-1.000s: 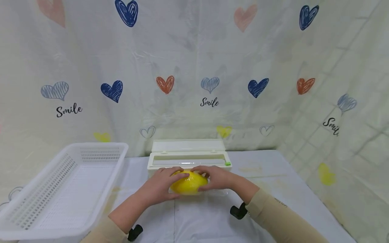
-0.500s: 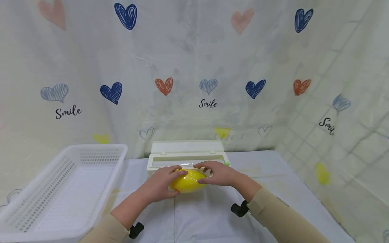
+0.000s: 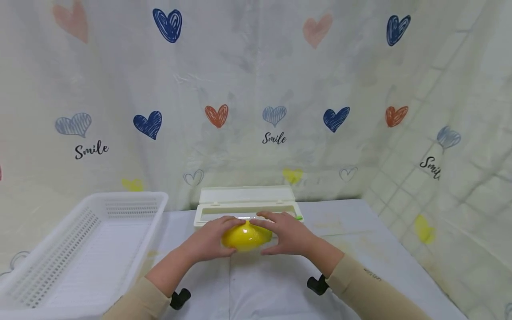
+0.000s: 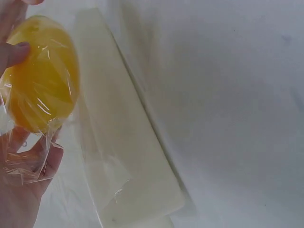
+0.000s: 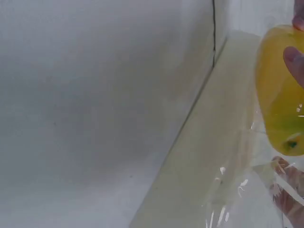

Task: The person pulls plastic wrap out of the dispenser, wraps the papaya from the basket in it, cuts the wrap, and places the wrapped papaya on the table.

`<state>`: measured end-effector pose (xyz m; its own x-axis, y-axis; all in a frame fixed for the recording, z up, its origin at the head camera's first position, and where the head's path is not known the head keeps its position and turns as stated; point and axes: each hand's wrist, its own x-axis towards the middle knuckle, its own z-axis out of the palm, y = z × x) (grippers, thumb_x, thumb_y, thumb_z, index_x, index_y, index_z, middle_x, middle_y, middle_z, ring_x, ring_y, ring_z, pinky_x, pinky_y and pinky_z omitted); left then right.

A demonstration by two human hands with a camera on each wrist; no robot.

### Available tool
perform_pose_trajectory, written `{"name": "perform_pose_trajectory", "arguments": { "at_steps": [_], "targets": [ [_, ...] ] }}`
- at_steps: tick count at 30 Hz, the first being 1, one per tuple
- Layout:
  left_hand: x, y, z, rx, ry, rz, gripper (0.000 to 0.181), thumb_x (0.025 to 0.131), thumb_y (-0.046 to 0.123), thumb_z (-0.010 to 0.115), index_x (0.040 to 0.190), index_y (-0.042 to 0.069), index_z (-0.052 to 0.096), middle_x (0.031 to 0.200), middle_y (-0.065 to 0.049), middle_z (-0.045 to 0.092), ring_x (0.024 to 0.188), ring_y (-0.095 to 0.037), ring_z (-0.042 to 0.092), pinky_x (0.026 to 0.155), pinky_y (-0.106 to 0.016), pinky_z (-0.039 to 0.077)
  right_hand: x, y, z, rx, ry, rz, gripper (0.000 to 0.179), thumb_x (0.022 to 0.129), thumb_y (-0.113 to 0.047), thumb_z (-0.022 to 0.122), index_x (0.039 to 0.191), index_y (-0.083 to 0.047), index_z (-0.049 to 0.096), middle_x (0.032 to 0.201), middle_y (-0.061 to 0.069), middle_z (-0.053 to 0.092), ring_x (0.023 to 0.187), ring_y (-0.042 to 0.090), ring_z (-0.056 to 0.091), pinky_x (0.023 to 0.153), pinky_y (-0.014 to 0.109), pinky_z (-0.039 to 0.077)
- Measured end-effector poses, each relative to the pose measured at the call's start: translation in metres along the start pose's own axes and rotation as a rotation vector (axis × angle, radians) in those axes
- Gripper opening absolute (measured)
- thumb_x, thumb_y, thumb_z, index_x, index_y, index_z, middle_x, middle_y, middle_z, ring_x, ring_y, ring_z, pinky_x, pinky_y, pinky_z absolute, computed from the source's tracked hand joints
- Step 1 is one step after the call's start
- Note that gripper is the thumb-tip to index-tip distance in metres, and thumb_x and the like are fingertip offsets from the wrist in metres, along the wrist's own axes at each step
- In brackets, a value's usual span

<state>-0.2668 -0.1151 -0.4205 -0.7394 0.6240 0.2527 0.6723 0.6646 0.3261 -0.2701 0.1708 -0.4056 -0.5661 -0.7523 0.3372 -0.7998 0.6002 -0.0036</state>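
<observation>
A yellow mango [image 3: 246,238] with a greenish right end is held up over the table, with clear cling film [image 4: 28,166] clinging around it and trailing off its ends. My left hand [image 3: 210,240] grips the left end, thumb below and fingers over the top. Around the right end, my right hand [image 3: 292,235] is spread in a C shape. Its fingertips reach the mango's top, while its thumb lies below, apart from the fruit. In the right wrist view, lower fingers [image 5: 289,185] show through the film beside the mango's stem end.
Behind the hands stands a white cling film dispenser [image 3: 198,218], its lid [image 3: 248,194] raised. A white perforated plastic basket [image 3: 160,209] sits at the left on the white-covered table [image 3: 328,231]. A heart-patterned curtain [image 3: 240,66] hangs behind and along the right.
The mango has risen slightly and shifted a little left in my left hand. My right thumb has moved from the mango's front to below it, and the right hand has spread wider.
</observation>
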Motion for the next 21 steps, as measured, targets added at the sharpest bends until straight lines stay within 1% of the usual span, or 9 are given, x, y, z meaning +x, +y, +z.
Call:
{"name": "perform_pose_trajectory", "arguments": {
  "at_steps": [2,4,7,9,11,13,16,19,21],
  "targets": [
    [0.001,0.0,-0.002,-0.035,-0.012,-0.016,0.073,0.08,0.035,0.081,0.145,0.034,0.047,0.138,0.01,0.053,0.114,-0.013,0.055,0.097,-0.039,0.049,0.0,-0.001,0.007,-0.05,0.044,-0.044,0.085,0.074,-0.055,0.082,0.147,-0.032,0.045,0.139,0.003,0.055,0.11,0.018,0.061,0.089,0.038,0.051],
    [0.002,0.0,-0.004,-0.068,-0.026,-0.035,0.073,0.08,0.034,0.081,0.145,0.033,0.048,0.139,0.011,0.053,0.115,-0.012,0.054,0.097,-0.039,0.049,0.0,-0.001,0.012,-0.077,0.087,-0.078,0.085,0.074,-0.051,0.084,0.147,-0.031,0.044,0.136,0.002,0.057,0.103,0.016,0.063,0.085,0.034,0.051],
    [0.003,0.002,-0.009,-0.119,-0.041,-0.065,0.073,0.08,0.032,0.081,0.145,0.032,0.047,0.139,0.01,0.053,0.117,-0.012,0.053,0.099,-0.04,0.048,0.002,-0.001,0.016,-0.079,0.139,-0.107,0.081,0.075,-0.042,0.086,0.145,-0.028,0.047,0.131,0.002,0.06,0.098,0.016,0.064,0.08,0.031,0.053],
    [0.002,0.003,-0.011,-0.136,-0.044,-0.087,0.074,0.081,0.034,0.08,0.146,0.031,0.046,0.14,0.01,0.052,0.117,-0.012,0.053,0.099,-0.04,0.048,0.003,-0.001,0.016,-0.061,0.153,-0.101,0.077,0.076,-0.038,0.087,0.143,-0.027,0.05,0.128,0.002,0.061,0.095,0.017,0.063,0.08,0.031,0.053],
    [0.0,0.004,-0.013,-0.143,-0.043,-0.105,0.074,0.082,0.035,0.079,0.147,0.03,0.044,0.142,0.008,0.05,0.117,-0.013,0.053,0.1,-0.042,0.047,0.005,-0.001,0.015,-0.027,0.146,-0.083,0.074,0.076,-0.036,0.086,0.141,-0.027,0.052,0.127,0.001,0.061,0.092,0.017,0.063,0.08,0.032,0.054],
    [-0.001,0.004,-0.015,-0.13,-0.038,-0.115,0.075,0.083,0.039,0.078,0.149,0.03,0.042,0.145,0.007,0.047,0.119,-0.014,0.053,0.1,-0.043,0.047,0.006,-0.001,0.014,0.02,0.125,-0.054,0.072,0.077,-0.035,0.086,0.14,-0.027,0.053,0.127,0.001,0.061,0.093,0.018,0.063,0.082,0.032,0.055],
    [-0.003,0.005,-0.018,-0.114,-0.02,-0.125,0.077,0.083,0.046,0.076,0.15,0.031,0.04,0.151,0.007,0.041,0.125,-0.018,0.052,0.102,-0.047,0.046,0.008,0.0,0.013,0.088,0.086,0.0,0.07,0.078,-0.035,0.085,0.141,-0.027,0.054,0.128,-0.001,0.06,0.098,0.017,0.063,0.086,0.032,0.054],
    [-0.005,0.003,-0.019,-0.073,0.004,-0.112,0.082,0.08,0.053,0.077,0.151,0.032,0.039,0.154,0.007,0.038,0.13,-0.022,0.049,0.103,-0.051,0.044,0.01,0.002,0.013,0.145,0.039,0.061,0.07,0.079,-0.034,0.085,0.142,-0.028,0.054,0.13,-0.003,0.059,0.107,0.016,0.062,0.092,0.032,0.053],
    [-0.006,0.002,-0.019,-0.028,0.015,-0.093,0.084,0.079,0.055,0.077,0.15,0.035,0.039,0.154,0.005,0.038,0.129,-0.026,0.05,0.103,-0.052,0.044,0.011,0.002,0.013,0.184,0.008,0.108,0.071,0.079,-0.033,0.085,0.142,-0.029,0.053,0.133,-0.004,0.058,0.113,0.016,0.06,0.094,0.033,0.052]
  ]
}}
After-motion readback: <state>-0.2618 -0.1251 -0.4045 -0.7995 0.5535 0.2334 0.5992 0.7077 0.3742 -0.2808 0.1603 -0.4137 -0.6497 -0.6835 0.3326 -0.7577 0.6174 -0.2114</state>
